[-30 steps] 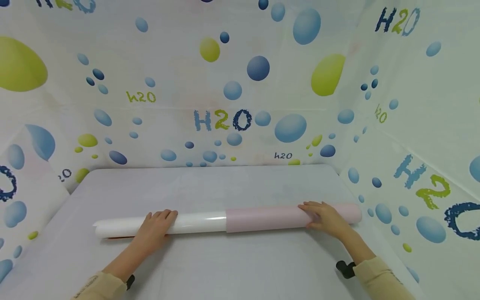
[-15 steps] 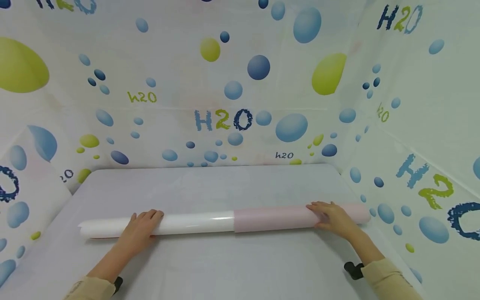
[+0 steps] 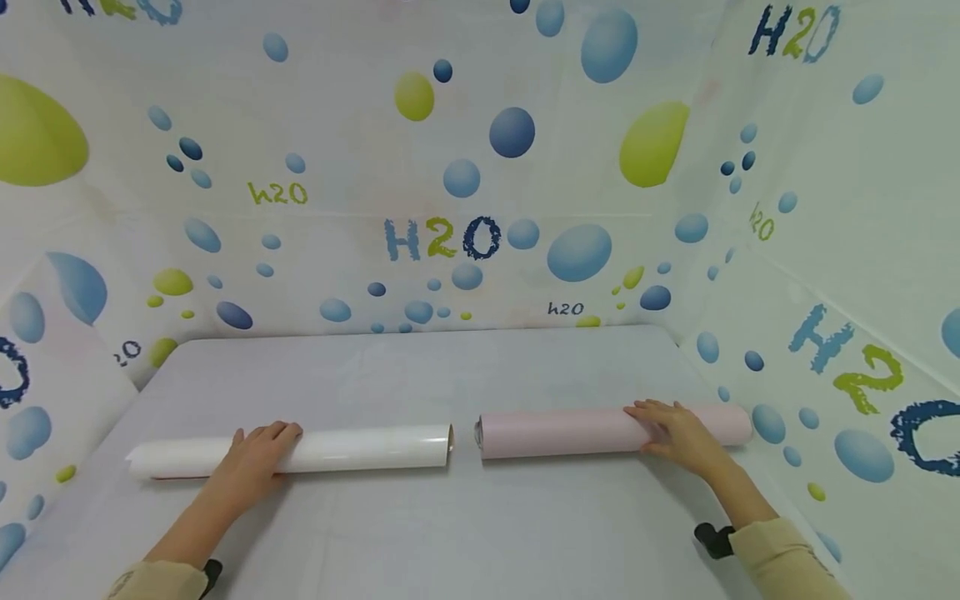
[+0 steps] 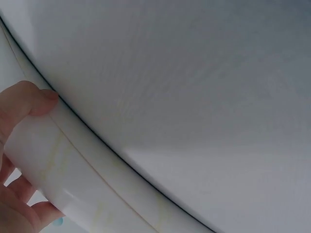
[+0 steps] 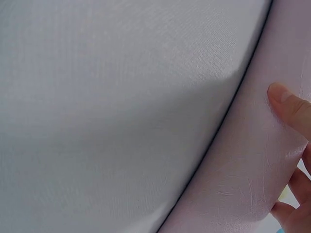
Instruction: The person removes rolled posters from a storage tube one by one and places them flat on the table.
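A glossy white roll that looks like wallpaper (image 3: pixel 375 448) lies across the left half of the table. My left hand (image 3: pixel 253 460) grips it left of its middle, thumb on the near side and fingers over the far side. Faint yellowish streaks mark the white sheet in the left wrist view. To the right lies a pink roll with a fine embossed texture (image 3: pixel 558 433). My right hand (image 3: pixel 675 433) holds it right of its middle, with the thumb (image 5: pixel 286 104) pressed on the near side. A narrow gap separates the rolls' inner ends, roughly in line.
Both rolls rest on a white-covered table (image 3: pixel 450 542). A white sheet printed with blue and green dots and H2O lettering (image 3: pixel 442 167) hangs behind the table and at its sides. Black wrist mounts (image 3: pixel 714 540) show beneath the sleeves.
A second ago the white roll's right end met the pink roll's left end. My left hand has drawn the white roll left and my right hand the pink roll right, leaving a gap.
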Demonstrator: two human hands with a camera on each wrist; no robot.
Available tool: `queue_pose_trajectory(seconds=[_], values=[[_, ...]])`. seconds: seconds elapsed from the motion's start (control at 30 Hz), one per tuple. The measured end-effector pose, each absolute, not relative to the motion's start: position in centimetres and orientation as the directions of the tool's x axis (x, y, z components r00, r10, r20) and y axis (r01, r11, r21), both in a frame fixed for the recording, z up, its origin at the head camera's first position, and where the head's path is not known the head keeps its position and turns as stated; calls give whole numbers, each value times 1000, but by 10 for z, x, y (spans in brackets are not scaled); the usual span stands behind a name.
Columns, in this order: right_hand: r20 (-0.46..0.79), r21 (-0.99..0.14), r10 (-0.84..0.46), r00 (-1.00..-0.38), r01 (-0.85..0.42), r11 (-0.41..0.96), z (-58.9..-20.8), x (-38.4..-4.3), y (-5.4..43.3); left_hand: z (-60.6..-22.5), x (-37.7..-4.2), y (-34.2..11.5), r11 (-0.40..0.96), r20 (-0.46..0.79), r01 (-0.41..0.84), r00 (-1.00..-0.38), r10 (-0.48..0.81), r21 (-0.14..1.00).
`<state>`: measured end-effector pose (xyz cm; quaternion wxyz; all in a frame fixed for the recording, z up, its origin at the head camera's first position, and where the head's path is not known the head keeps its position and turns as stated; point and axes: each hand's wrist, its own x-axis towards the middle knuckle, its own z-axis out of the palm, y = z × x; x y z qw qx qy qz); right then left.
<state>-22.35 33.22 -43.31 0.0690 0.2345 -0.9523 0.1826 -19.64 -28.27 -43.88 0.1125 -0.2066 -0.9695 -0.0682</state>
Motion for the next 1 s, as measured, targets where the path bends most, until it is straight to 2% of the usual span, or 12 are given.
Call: queue_pose_trajectory(seconds=[1.0], values=[[179,-298,-404,-897,-441,847,-433,-241,320,-434,-187,-275,909,182,400,-908,377,115]])
